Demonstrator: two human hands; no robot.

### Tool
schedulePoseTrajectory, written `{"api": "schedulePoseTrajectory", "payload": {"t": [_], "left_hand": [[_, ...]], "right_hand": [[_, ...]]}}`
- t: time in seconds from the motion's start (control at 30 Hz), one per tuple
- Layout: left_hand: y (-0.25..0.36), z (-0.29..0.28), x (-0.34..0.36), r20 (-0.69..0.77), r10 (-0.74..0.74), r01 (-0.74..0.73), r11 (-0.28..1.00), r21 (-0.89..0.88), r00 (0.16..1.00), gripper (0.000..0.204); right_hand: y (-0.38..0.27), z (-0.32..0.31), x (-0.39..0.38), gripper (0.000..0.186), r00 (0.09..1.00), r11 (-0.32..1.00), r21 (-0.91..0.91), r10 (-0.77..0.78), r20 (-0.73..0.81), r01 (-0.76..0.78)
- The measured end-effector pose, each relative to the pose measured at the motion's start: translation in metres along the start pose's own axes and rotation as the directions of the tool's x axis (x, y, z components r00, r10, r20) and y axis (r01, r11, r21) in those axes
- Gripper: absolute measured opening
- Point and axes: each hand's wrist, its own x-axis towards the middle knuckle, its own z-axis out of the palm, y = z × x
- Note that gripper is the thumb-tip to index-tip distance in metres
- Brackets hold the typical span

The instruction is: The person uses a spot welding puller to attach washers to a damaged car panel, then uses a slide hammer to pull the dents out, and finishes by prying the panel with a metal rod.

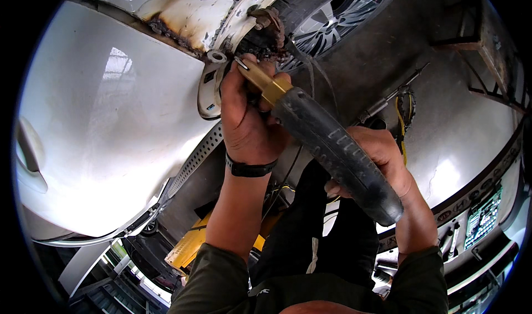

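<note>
A welding gun (332,142) with a thick black handle and a brass-coloured, slotted tip slants across the middle of the view. My right hand (382,156) is wrapped round its handle from behind; part of the fingers is hidden under it. My left hand (249,117) is closed about the brass end, close to the white car body. What else its fingers may hold is hidden. Just beyond the left fingertips, a metal ring (216,56) sits at the edge of the car's lower panel. Scorched, rusty metal (174,34) runs along the panel seam above it.
A white car door (111,120) fills the left. Beyond my hands is a wheel (332,23). A slide-hammer-like rod (388,100) and a yellow-black cable (403,125) lie on the floor. A metal stand (487,53) stands far right; a yellow object (191,244) is lower left.
</note>
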Motion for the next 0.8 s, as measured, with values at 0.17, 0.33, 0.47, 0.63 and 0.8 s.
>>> {"api": "schedulePoseTrajectory", "payload": {"t": [0.17, 0.33, 0.47, 0.63, 0.8], "left_hand": [[0.010, 0.004, 0.000, -0.069, 0.021, -0.022, 1.000, -0.009, 0.997, 0.032], [0.004, 0.026, -0.001, -0.426, 0.125, -0.031, 0.975, 0.221, 0.896, 0.028], [0.007, 0.025, 0.001, -0.440, 0.159, -0.064, 0.973, 0.223, 0.884, 0.033], [0.010, 0.025, 0.000, -0.403, 0.142, -0.065, 0.978, 0.200, 0.904, 0.038], [0.011, 0.023, -0.001, -0.421, 0.136, -0.066, 0.982, 0.175, 0.897, 0.038]], "right_hand": [[-0.002, -0.005, 0.016, 0.043, 0.998, 0.970, -0.235, -0.058, 0.003, 0.057], [-0.001, -0.010, 0.027, 0.047, 0.998, 0.942, -0.329, -0.062, 0.024, 0.067], [0.001, -0.012, 0.031, 0.047, 0.995, 0.922, -0.373, -0.100, 0.029, 0.104], [0.001, -0.010, 0.034, 0.045, 0.995, 0.928, -0.358, -0.098, 0.027, 0.101], [-0.004, -0.012, 0.037, 0.044, 0.997, 0.916, -0.394, -0.063, 0.036, 0.072]]}}
